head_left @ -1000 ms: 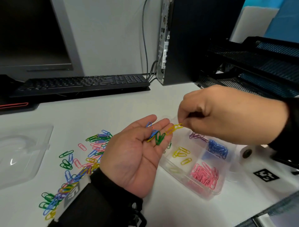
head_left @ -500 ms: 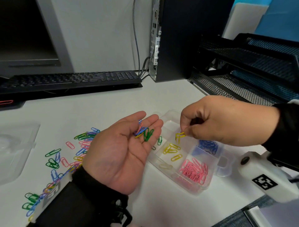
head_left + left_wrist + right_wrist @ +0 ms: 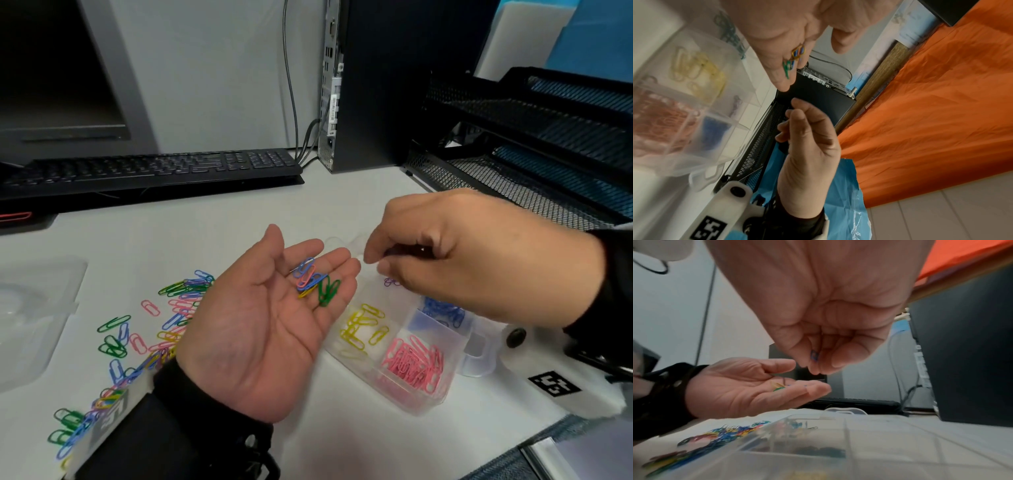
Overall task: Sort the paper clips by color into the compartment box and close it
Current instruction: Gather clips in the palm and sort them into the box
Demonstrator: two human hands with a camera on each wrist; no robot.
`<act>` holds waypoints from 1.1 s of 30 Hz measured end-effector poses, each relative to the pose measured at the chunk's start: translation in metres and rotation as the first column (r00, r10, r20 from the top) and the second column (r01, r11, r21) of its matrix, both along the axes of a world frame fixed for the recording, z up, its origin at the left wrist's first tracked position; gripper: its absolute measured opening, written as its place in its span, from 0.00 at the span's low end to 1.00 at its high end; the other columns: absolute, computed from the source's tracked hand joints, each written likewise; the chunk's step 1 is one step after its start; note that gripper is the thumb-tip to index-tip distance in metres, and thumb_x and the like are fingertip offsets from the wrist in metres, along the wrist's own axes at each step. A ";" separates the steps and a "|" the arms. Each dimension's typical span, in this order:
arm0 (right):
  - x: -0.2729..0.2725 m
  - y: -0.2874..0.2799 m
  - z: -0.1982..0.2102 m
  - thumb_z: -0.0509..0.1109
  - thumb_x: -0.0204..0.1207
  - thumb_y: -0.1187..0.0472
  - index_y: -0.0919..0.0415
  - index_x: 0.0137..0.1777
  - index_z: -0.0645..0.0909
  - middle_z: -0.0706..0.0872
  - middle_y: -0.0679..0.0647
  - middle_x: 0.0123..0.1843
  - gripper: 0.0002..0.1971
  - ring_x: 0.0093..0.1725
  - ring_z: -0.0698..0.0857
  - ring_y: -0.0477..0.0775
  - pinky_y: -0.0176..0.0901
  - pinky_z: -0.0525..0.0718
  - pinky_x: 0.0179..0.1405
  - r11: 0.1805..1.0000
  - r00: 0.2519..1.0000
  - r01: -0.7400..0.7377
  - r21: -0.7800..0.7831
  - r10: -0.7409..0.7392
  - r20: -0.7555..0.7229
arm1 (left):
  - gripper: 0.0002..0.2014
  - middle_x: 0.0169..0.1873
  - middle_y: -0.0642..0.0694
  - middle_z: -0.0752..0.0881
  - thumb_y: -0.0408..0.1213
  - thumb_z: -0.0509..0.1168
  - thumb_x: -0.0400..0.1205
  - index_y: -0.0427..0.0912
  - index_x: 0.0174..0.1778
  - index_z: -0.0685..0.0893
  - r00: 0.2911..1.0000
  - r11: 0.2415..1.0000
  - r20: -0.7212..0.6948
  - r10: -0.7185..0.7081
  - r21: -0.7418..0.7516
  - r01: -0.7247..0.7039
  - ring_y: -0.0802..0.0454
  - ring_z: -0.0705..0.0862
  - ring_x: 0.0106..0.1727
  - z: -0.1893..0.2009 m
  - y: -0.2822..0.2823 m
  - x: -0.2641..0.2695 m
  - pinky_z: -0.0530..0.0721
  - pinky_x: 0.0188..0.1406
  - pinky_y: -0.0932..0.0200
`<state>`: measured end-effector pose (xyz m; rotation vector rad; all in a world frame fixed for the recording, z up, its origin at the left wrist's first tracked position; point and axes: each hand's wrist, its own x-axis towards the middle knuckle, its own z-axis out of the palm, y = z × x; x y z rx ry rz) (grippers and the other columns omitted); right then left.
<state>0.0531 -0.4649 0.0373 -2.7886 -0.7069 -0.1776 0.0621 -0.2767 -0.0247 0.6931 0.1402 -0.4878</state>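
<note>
My left hand (image 3: 308, 253) lies palm up and open above the desk, with a few blue, pink, yellow and green paper clips (image 3: 317, 282) resting on its fingers. My right hand (image 3: 371, 262) hovers just right of those fingertips with its fingers curled. In the right wrist view a small blue clip (image 3: 814, 356) shows pinched between its thumb and fingers. Below it sits the clear compartment box (image 3: 442, 394), open, with yellow clips (image 3: 363, 323), pink clips (image 3: 414, 363), blue clips (image 3: 442, 310) and purple clips (image 3: 392, 281) in separate compartments. A loose pile of mixed clips (image 3: 171, 318) lies left of my left wrist.
A clear plastic tray (image 3: 30, 318) lies at the far left. A black keyboard (image 3: 154, 168) and a monitor stand at the back, a computer tower (image 3: 376, 85) behind the box, and black mesh trays (image 3: 531, 137) at the right.
The right hand carried a yellow clip over the box, no longer holds it, and has come back up beside the left fingertips. The left hand kept still, palm up.
</note>
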 end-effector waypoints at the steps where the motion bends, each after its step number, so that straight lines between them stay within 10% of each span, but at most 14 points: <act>1: -0.003 0.005 0.002 0.66 0.74 0.50 0.47 0.48 0.88 0.82 0.40 0.40 0.10 0.41 0.81 0.40 0.38 0.78 0.43 0.999 0.999 -0.045 -0.014 0.046 0.021 | 0.31 0.59 0.24 0.84 0.51 0.58 0.84 0.26 0.71 0.74 1.000 1.000 0.007 -0.017 -0.011 0.017 0.33 0.87 0.59 -0.001 -0.001 0.000 0.84 0.59 0.39; 7: -0.009 0.027 -0.006 0.58 0.74 0.48 0.49 0.48 0.85 0.80 0.44 0.44 0.14 0.42 0.83 0.50 0.53 0.83 0.39 0.965 0.989 -0.142 -0.220 0.145 -0.001 | 0.35 0.75 0.24 0.69 0.55 0.55 0.85 0.27 0.77 0.67 0.995 0.991 0.021 -0.098 -0.085 0.099 0.32 0.75 0.73 -0.008 -0.001 -0.002 0.70 0.75 0.37; 16: -0.001 0.029 -0.017 0.65 0.77 0.57 0.56 0.42 0.79 0.79 0.51 0.40 0.05 0.37 0.82 0.59 0.56 0.83 0.27 0.924 0.945 -0.215 -0.317 0.279 0.170 | 0.15 0.57 0.34 0.79 0.37 0.54 0.84 0.30 0.54 0.81 0.994 0.980 0.027 -0.110 -0.161 0.113 0.43 0.76 0.62 -0.005 -0.007 -0.007 0.69 0.77 0.41; 22: 0.005 0.024 -0.012 0.65 0.74 0.50 0.53 0.42 0.83 0.80 0.46 0.40 0.09 0.39 0.83 0.52 0.52 0.84 0.34 0.962 0.970 -0.176 -0.211 0.206 0.131 | 0.26 0.66 0.30 0.81 0.38 0.58 0.80 0.26 0.72 0.74 0.998 0.987 -0.020 -0.060 -0.151 0.056 0.42 0.77 0.56 -0.006 -0.005 -0.003 0.73 0.74 0.44; 28: 0.003 0.028 -0.014 0.64 0.72 0.53 0.51 0.44 0.82 0.80 0.45 0.41 0.06 0.41 0.83 0.51 0.51 0.84 0.35 0.951 0.973 -0.187 -0.246 0.214 0.087 | 0.25 0.54 0.36 0.77 0.32 0.70 0.61 0.32 0.55 0.81 0.994 0.978 0.003 -0.110 -0.180 0.109 0.44 0.74 0.59 -0.004 -0.009 -0.006 0.64 0.80 0.43; 33: 0.004 0.026 -0.014 0.64 0.75 0.55 0.52 0.43 0.79 0.79 0.47 0.40 0.04 0.39 0.82 0.53 0.50 0.82 0.32 0.944 0.961 -0.224 -0.244 0.255 0.105 | 0.33 0.55 0.37 0.76 0.32 0.70 0.60 0.36 0.64 0.77 0.997 0.984 -0.022 -0.077 -0.161 0.073 0.46 0.76 0.60 0.003 -0.008 -0.007 0.72 0.76 0.45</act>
